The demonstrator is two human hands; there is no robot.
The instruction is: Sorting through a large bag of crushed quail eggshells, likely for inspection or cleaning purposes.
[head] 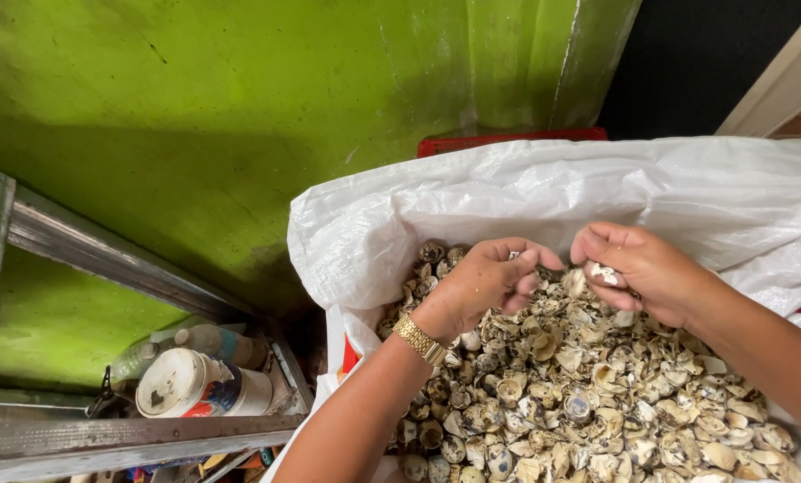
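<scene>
Green-painted wall behind a white woven sack (pixel 472 210) heaped with speckled quail eggshells (pixel 588 402). Your left hand (pixel 481 282) is loosely curled over the heap, its contents hidden; your right hand (pixel 638 268) pinches a pale shell fragment (pixel 604 272) just above it. Keep your fingertip grip light and work low over the sack. Sack's right edge and red crate (pixel 508 139) are mostly concealed.
</scene>
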